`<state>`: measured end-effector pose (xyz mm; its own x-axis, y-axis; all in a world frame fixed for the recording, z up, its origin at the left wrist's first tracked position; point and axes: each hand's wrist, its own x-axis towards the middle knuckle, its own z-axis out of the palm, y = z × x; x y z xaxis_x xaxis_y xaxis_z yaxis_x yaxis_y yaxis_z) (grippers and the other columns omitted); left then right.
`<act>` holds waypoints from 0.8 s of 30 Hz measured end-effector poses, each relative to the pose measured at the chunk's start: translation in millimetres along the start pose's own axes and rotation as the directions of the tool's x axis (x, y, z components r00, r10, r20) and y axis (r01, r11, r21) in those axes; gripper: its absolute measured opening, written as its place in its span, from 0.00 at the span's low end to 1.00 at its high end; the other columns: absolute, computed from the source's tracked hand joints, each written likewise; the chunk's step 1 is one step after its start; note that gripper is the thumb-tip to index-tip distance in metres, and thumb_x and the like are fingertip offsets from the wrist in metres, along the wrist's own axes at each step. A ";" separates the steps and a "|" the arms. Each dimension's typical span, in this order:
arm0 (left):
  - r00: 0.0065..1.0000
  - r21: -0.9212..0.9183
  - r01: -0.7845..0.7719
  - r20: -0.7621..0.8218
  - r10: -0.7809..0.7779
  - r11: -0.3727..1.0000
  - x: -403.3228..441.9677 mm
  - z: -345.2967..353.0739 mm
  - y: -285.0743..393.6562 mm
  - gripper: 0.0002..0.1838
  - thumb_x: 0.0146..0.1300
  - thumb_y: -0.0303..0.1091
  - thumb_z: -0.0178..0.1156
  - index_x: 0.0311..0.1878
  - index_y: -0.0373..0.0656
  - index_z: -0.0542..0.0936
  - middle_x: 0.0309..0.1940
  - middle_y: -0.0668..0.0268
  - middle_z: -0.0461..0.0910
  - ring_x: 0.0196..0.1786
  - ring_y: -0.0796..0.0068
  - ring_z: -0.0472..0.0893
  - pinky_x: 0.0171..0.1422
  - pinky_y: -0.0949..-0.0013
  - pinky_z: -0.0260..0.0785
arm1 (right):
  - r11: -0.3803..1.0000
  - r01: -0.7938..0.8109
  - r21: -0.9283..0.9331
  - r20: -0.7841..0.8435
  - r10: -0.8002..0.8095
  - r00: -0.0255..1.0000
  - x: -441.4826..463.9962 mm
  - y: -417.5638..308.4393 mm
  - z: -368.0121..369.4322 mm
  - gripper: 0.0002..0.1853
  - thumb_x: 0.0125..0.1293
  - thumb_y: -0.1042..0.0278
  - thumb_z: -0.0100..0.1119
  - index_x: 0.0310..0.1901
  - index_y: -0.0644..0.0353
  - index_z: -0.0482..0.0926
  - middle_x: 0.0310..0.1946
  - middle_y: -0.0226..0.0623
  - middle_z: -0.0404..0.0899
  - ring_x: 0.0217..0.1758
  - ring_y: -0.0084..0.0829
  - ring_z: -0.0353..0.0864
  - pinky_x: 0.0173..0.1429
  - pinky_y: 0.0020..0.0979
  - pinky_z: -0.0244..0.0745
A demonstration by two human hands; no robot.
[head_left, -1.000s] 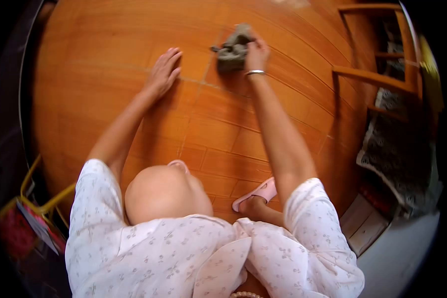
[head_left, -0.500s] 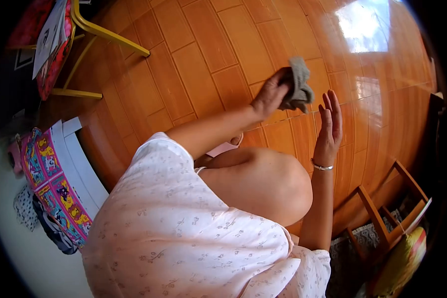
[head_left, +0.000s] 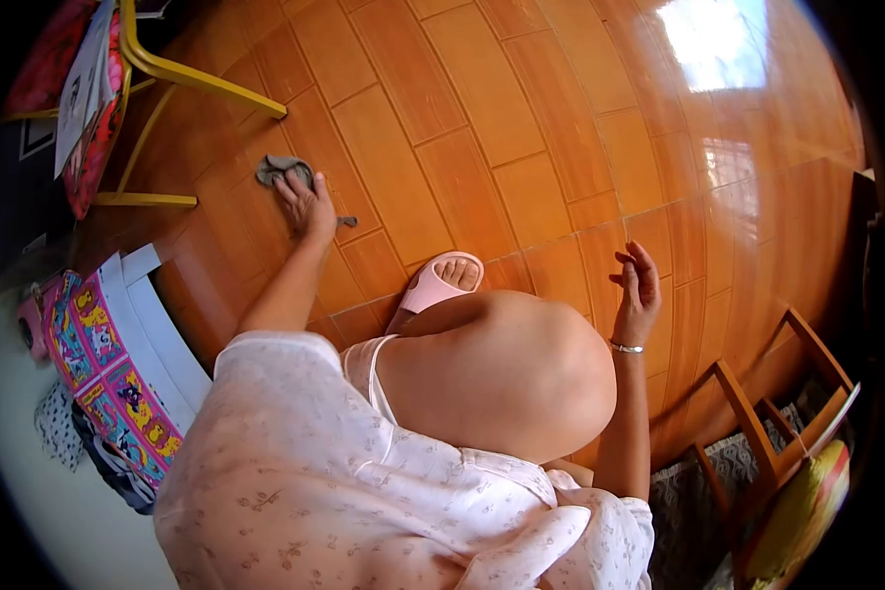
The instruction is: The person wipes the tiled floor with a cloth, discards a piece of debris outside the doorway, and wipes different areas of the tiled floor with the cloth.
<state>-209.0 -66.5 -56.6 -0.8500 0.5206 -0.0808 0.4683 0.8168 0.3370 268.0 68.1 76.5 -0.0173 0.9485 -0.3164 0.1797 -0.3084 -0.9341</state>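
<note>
A crumpled grey cloth point(head_left: 283, 169) lies against the tiled floor at upper left. My left hand point(head_left: 310, 205) is on it, fingers laid over the cloth and pressing it down. A small dark bit point(head_left: 347, 221) shows by the wrist; whether it belongs to the cloth I cannot tell. My right hand point(head_left: 639, 287), with a silver bracelet point(head_left: 627, 347) at the wrist, hangs in the air beyond my bent knee. Its fingers are loosely curled and apart, with nothing in them.
A yellow-framed chair point(head_left: 206, 87) with papers on its seat stands at upper left. Near it is a white piece with a colourful printed cover point(head_left: 123, 383). My foot wears a pink slipper point(head_left: 433, 285). A wooden frame point(head_left: 742, 413) and a yellow bundle point(head_left: 801, 511) are at lower right.
My left hand has carried the grey cloth from the middle far to the left, down onto the floor. My right hand has lowered slightly, and its fingers have curled.
</note>
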 end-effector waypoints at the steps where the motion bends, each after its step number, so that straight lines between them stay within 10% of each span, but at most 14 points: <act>1: 0.998 0.230 -0.031 -0.051 0.044 0.973 -3.4 8.2 19.1 0.36 0.69 0.55 0.46 0.71 0.41 0.55 0.73 0.48 0.49 0.70 0.46 0.57 0.72 0.53 0.53 | 1.000 -0.009 -0.012 -0.007 0.009 1.000 -3.2 -1.0 0.8 0.15 0.71 0.75 0.50 0.58 0.64 0.73 0.54 0.35 0.77 0.52 0.26 0.79 0.45 0.24 0.78; 6: 0.724 0.100 -0.688 0.032 0.689 0.719 -49.8 61.9 152.6 0.34 0.62 0.46 0.57 0.67 0.39 0.63 0.71 0.49 0.56 0.72 0.46 0.57 0.73 0.47 0.51 | 0.999 -0.032 0.023 -0.018 0.033 0.999 -7.9 -2.1 1.8 0.15 0.71 0.75 0.50 0.58 0.65 0.73 0.53 0.36 0.77 0.52 0.27 0.79 0.46 0.25 0.78; 12: 0.286 -0.302 -0.915 -0.022 0.958 0.266 -115.0 135.5 314.6 0.27 0.64 0.29 0.53 0.67 0.45 0.66 0.68 0.57 0.65 0.71 0.59 0.63 0.76 0.59 0.52 | 0.999 0.008 -0.037 0.022 -0.007 1.000 -12.6 -17.8 -11.2 0.14 0.71 0.76 0.50 0.57 0.63 0.74 0.51 0.34 0.78 0.51 0.25 0.79 0.45 0.24 0.77; 15: 0.302 -0.810 -0.494 0.181 0.936 0.316 -132.5 120.6 360.6 0.24 0.62 0.22 0.51 0.63 0.45 0.72 0.64 0.57 0.71 0.65 0.59 0.70 0.70 0.62 0.62 | 0.996 0.035 -0.088 0.028 -0.032 0.999 -18.8 -22.1 -29.3 0.13 0.70 0.77 0.50 0.55 0.63 0.75 0.51 0.32 0.78 0.51 0.23 0.79 0.45 0.23 0.76; 17: 0.393 -0.962 -0.269 -0.070 0.917 0.042 -127.8 107.5 370.0 0.24 0.62 0.18 0.45 0.61 0.44 0.73 0.56 0.61 0.77 0.57 0.66 0.76 0.62 0.69 0.68 | 0.994 0.030 -0.105 -0.015 -0.032 0.999 -26.5 -24.8 -38.8 0.13 0.70 0.79 0.50 0.54 0.63 0.76 0.49 0.31 0.78 0.50 0.22 0.79 0.44 0.22 0.76; 19: 0.426 -0.912 0.266 0.401 0.811 0.311 -113.5 62.6 347.7 0.22 0.63 0.19 0.47 0.60 0.42 0.74 0.45 0.64 0.80 0.45 0.76 0.77 0.52 0.73 0.71 | 0.988 0.048 -0.148 0.037 -0.043 0.998 -29.9 -14.0 -52.8 0.13 0.69 0.80 0.50 0.52 0.62 0.76 0.47 0.31 0.78 0.48 0.22 0.80 0.43 0.21 0.76; 21: 0.565 -0.962 -0.052 0.191 0.802 0.267 -85.8 31.3 304.2 0.21 0.66 0.20 0.46 0.61 0.44 0.74 0.52 0.64 0.78 0.54 0.74 0.76 0.58 0.72 0.69 | 0.984 0.027 -0.178 0.022 -0.023 0.999 -31.2 -1.7 -58.1 0.12 0.68 0.81 0.50 0.50 0.61 0.78 0.45 0.31 0.78 0.47 0.23 0.81 0.42 0.22 0.76; 24: 0.732 -0.896 -0.138 0.196 0.652 0.423 -50.9 -10.5 215.5 0.20 0.69 0.24 0.48 0.63 0.38 0.70 0.58 0.62 0.74 0.59 0.72 0.73 0.65 0.71 0.63 | 0.984 -0.028 -0.174 0.039 0.035 0.999 -32.8 9.6 -56.1 0.11 0.68 0.81 0.51 0.49 0.62 0.78 0.44 0.32 0.79 0.45 0.23 0.81 0.41 0.23 0.76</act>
<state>-67.4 80.4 30.0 -0.2696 0.9627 -0.0226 0.0988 0.0510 0.9938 325.6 38.1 87.1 -0.0494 0.9335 -0.3553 0.3487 -0.3172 -0.8819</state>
